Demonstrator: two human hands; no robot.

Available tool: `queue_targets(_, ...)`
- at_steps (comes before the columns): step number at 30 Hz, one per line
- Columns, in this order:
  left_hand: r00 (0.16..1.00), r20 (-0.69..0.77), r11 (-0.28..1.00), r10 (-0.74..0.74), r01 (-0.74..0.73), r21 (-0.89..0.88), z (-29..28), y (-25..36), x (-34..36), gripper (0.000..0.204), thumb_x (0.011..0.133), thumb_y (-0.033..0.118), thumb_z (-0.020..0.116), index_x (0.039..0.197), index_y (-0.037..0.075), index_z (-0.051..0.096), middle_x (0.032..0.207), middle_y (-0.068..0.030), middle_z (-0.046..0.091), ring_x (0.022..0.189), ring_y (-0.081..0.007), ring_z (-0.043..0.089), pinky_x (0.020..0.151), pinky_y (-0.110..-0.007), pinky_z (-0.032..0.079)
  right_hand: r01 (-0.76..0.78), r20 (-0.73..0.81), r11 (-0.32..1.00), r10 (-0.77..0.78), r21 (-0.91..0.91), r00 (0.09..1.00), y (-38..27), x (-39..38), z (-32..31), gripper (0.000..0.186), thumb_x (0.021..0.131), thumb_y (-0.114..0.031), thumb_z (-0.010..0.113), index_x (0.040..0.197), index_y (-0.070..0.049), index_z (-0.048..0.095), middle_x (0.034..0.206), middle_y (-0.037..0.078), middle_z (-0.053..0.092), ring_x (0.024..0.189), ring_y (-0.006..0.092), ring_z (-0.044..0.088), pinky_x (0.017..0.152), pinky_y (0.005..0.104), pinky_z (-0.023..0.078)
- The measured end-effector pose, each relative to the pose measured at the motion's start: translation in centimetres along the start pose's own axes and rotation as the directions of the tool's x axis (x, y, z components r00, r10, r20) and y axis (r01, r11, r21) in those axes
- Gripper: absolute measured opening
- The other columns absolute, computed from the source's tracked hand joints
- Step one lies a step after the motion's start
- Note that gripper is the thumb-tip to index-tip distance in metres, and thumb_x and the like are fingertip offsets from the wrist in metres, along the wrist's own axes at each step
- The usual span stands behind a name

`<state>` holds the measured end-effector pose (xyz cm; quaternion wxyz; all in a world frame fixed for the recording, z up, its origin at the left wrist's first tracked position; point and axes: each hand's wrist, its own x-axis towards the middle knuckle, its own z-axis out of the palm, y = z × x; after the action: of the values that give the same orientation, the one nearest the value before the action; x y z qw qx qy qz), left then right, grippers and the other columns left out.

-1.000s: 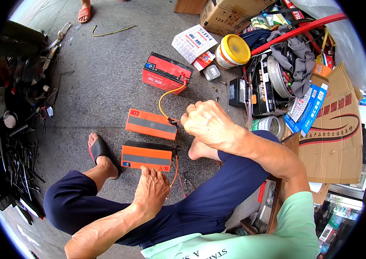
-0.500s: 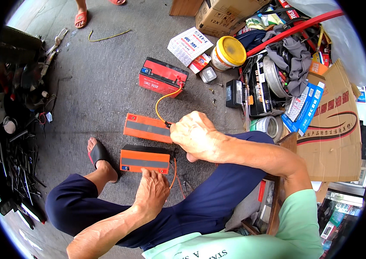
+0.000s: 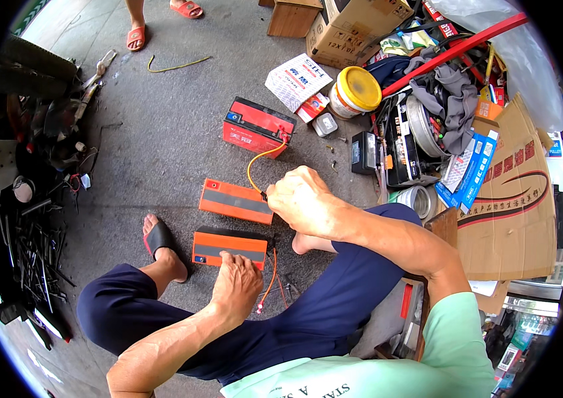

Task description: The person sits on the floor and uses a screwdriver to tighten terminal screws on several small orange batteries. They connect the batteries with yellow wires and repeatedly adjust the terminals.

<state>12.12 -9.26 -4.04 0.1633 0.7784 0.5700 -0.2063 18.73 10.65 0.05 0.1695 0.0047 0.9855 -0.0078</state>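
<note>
In front of me three batteries lie in a row. The farthest is a red and black battery (image 3: 258,138), with a yellow wire (image 3: 251,174) running from its right corner to the right end of the middle orange battery (image 3: 231,203). At that end my right hand (image 3: 304,202) is closed beside the wire's black tip; what lies within its fingers is hidden. Nearest me is another orange battery (image 3: 205,249) with a grey stripe. My left hand (image 3: 236,282) grips its near edge with bent fingers, thumb out of sight. An orange wire (image 3: 272,282) hangs from its right end.
To the right are a yellow-lidded bucket (image 3: 359,88), a small black battery (image 3: 365,152), a crowded bin and cardboard (image 3: 503,229). Dark rods and scrap (image 3: 26,252) lie left. A person's sandalled feet (image 3: 137,36) stand at the far side. Loose yellow wire (image 3: 178,64) lies on the floor.
The whole view has shifted slightly, so things sit a little lower and farther right. Both hands keep their places at the two orange batteries. The orange wire's loose end now shows.
</note>
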Motion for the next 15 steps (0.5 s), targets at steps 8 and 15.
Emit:
queue_targets(8,0.998,0.008,0.998,0.055,-0.055,0.011,-0.6,0.4,-0.4,0.035,0.08,0.015,0.055,0.112,0.0,0.058,0.096,-0.0123,0.059,0.093,-0.0247,0.055,0.083,-0.042,0.036,-0.097,0.158,0.988,0.078,0.117,0.984,0.5,-0.8,0.4,0.042,0.033,-0.026,0.082,0.066,-0.007,0.064,0.066,0.007,0.063,0.067,0.0233,0.064,0.064,0.0317,0.049)
queue_targets(15,0.998,0.013,0.998,0.055,-0.055,-0.006,-0.8,0.3,-0.3,0.037,0.08,0.015,0.055,0.112,-0.001,0.058,0.095,-0.0121,0.059,0.093,-0.0242,0.055,0.083,-0.042,0.036,-0.123,0.191,0.992,0.126,-0.029,0.973,-0.4,0.0,-0.8,0.043,0.035,-0.024,0.085,0.072,-0.015,0.065,0.071,-0.001,0.066,0.071,0.0131,0.066,0.066,0.024,0.05)
